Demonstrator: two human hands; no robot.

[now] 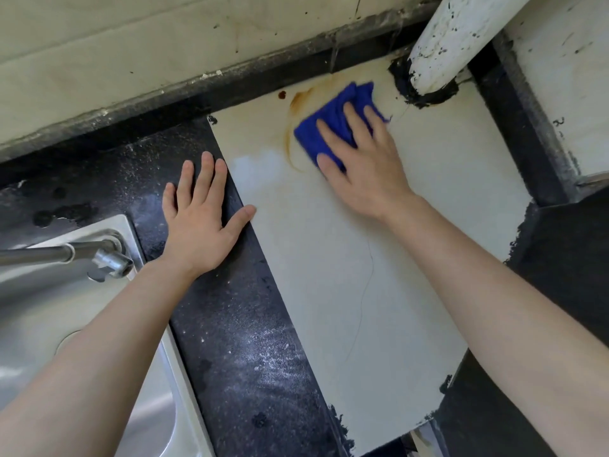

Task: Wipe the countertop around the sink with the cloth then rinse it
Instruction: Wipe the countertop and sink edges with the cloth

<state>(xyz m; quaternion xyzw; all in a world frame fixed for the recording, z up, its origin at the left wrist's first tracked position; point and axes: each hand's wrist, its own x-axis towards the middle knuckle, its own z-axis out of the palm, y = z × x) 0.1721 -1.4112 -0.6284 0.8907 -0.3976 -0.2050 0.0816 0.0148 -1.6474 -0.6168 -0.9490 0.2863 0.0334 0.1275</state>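
Observation:
A blue cloth (329, 123) lies bunched on the cream part of the countertop (379, 275), near the back wall. My right hand (365, 166) presses flat on the cloth with straight, spread fingers. A brown ring stain (291, 127) curves just left of the cloth. My left hand (201, 219) rests flat, fingers spread, on the black speckled counter strip (244, 341) beside the sink. The steel sink (66, 308) fills the lower left, with its tap (99, 253) over the rim.
A white pipe (451, 41) stands in black sealant at the back right corner, close to the cloth. A stained tiled wall (131, 44) runs along the back. A raised ledge (566, 94) borders the right. A small dark spot (282, 94) sits by the wall.

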